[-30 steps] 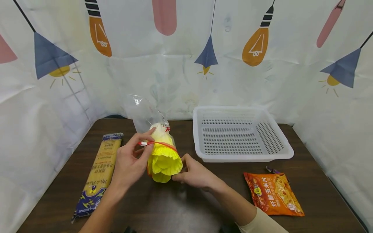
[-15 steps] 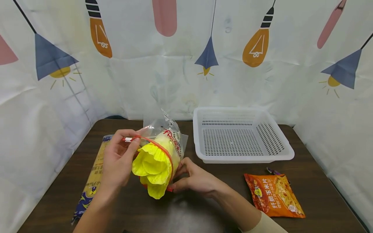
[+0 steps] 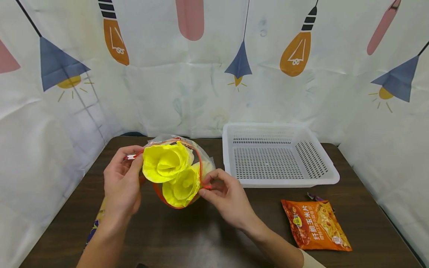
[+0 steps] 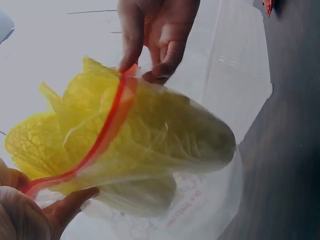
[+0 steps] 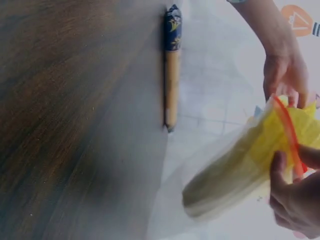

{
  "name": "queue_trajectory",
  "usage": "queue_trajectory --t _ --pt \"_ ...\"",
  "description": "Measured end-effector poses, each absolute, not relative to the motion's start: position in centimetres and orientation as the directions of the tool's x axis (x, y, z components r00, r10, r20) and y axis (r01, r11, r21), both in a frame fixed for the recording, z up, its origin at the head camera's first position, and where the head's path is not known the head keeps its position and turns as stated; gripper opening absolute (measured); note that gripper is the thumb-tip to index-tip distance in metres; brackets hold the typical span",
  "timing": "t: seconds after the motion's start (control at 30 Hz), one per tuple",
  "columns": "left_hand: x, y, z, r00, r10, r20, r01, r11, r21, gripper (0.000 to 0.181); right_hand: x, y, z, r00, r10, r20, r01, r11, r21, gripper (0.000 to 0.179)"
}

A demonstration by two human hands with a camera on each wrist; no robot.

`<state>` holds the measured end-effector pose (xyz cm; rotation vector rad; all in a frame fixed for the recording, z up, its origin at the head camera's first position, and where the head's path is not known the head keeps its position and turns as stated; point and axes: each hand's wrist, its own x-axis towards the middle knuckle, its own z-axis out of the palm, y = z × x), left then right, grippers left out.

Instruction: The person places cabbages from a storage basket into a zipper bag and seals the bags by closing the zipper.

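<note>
Right grip (image 3: 230,197); cabbage base (image 4: 223,146) wrist-views only

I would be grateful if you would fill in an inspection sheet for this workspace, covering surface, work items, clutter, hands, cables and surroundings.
Surface: dark wood-look table.
Work items: clear bag with a red rim, around two yellow leafy heads.
Clutter: yellow-and-blue packet at left, mostly hidden in the head view; white basket at back right; orange packet at right, partly covering a small purple item.
Hands: left hand pinches the rim's left side; right hand pinches its right side.
Cables: nothing seen.
Surroundings: pale, lamp-printed sheet behind and on both sides.
</note>
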<state>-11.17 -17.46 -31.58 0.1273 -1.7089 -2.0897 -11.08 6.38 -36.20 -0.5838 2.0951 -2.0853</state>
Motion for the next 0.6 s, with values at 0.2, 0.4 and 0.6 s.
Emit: queue_trajectory --t 0.2,0.4,0.6 --pt "-11.0 -18.2 -31.5 -0.916 -0.341 0.209 0.261 -0.114 0.959 0.018 -11.4 6.2 -35.7 -0.902 -0.245 0.356 -0.332 -0.134 -0.934 0.017" --pt "-11.0 -19.0 -31.7 -0.936 -0.284 0.209 0.21 0.029 0.977 0.019 -12.0 6.3 -34.9 -0.891 -0.143 0.431 -0.396 -0.22 -0.892 0.013" --pt "-10.5 -19.4 -31.4 -0.898 -0.341 0.278 0.132 0.395 0.909 0.022 -12.5 6.5 -34.4 -0.87 -0.21 0.446 -0.405 -0.212 -0.889 0.012"
